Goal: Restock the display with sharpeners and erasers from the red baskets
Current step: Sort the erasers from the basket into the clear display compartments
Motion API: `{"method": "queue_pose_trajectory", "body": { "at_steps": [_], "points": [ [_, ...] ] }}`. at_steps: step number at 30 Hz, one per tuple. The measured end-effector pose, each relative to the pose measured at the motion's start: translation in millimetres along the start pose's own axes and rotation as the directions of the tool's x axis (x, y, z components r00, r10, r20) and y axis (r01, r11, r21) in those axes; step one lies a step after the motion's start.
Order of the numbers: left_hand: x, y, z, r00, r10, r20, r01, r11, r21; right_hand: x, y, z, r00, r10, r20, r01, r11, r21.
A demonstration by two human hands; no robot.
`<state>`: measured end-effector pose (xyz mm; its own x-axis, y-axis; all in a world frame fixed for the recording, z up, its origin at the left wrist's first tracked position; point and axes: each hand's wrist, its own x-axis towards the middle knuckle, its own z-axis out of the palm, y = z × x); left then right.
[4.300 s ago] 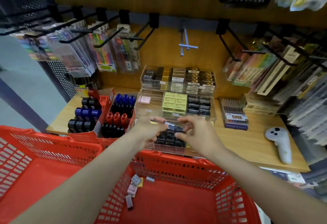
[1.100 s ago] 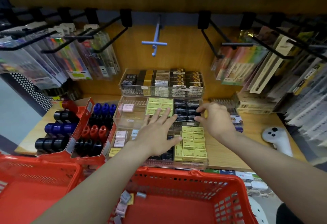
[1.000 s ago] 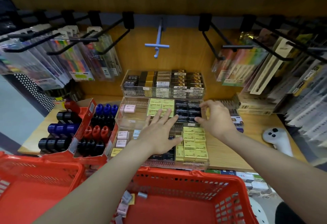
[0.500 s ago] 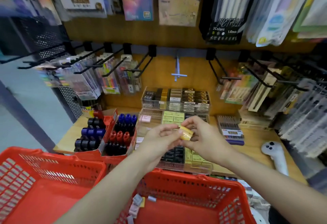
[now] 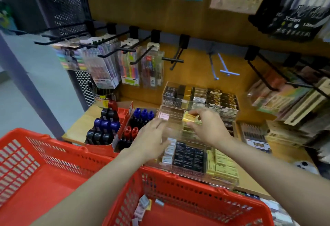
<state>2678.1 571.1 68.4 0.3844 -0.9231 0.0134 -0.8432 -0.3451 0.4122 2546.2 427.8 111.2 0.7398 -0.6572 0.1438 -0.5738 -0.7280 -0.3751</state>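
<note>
A clear tiered display [image 5: 189, 174] on the wooden shelf holds rows of black, yellow and white erasers. My right hand [image 5: 209, 129] pinches a yellow eraser [image 5: 189, 118] over the display's middle tier. My left hand [image 5: 151, 140] hovers with fingers straight above the left side of the lower tier, holding nothing. Two red baskets sit below: the right basket [image 5: 187, 190] has a few small erasers [image 5: 142, 206] in its near left corner, and the left basket [image 5: 26, 165] shows nothing inside.
Red boxes of black, blue and red sharpeners [image 5: 105, 125] stand left of the display. Black hooks [image 5: 114, 54] with pen packs jut out above. A white controller [image 5: 303, 166] lies at the right of the shelf. Stacked stationery packs [image 5: 289, 100] fill the right side.
Both hands held the yellow eraser together half a second ago. Now the left hand has let go and spread flat, and the right hand carries the eraser toward the middle tier. The view turned left.
</note>
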Motion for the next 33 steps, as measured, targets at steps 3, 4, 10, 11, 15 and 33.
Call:
{"method": "queue_pose_trajectory", "body": {
  "at_steps": [3, 4, 10, 11, 15, 33],
  "points": [
    [5.6, -23.7, 15.0, 0.994, -0.031, 0.101, 0.023, 0.997, 0.075, 31.7, -8.5, 17.2, 0.996, 0.046, 0.081, -0.042, 0.998, -0.048],
    [7.6, -28.7, 18.0, 0.996, -0.027, 0.091, 0.02, 0.997, 0.078, 40.7, -12.4, 22.6, 0.991, 0.065, 0.116, -0.059, 0.997, -0.053],
    [6.8, -45.4, 19.5, 0.999, 0.017, -0.034, -0.021, 0.99, -0.136, 72.9, -43.0, 56.3, 0.94, 0.112, 0.322, -0.075, 0.989, -0.125],
    [5.0, -47.4, 19.1, 0.999, 0.003, -0.04, -0.009, 0.988, -0.151, 76.6, -46.8, 60.2, 0.937, 0.127, 0.325, -0.087, 0.987, -0.136],
    [3.3, -50.8, 20.1, 0.998, -0.033, -0.05, 0.022, 0.979, -0.204, 87.0, -48.7, 74.4, 0.913, 0.162, 0.374, -0.12, 0.984, -0.131],
    [-54.7, 1.1, 17.8, 0.988, 0.148, -0.038, -0.142, 0.981, 0.13, -84.6, -6.1, 44.9, 0.954, -0.299, -0.031, 0.298, 0.929, 0.219]
  ]
}}
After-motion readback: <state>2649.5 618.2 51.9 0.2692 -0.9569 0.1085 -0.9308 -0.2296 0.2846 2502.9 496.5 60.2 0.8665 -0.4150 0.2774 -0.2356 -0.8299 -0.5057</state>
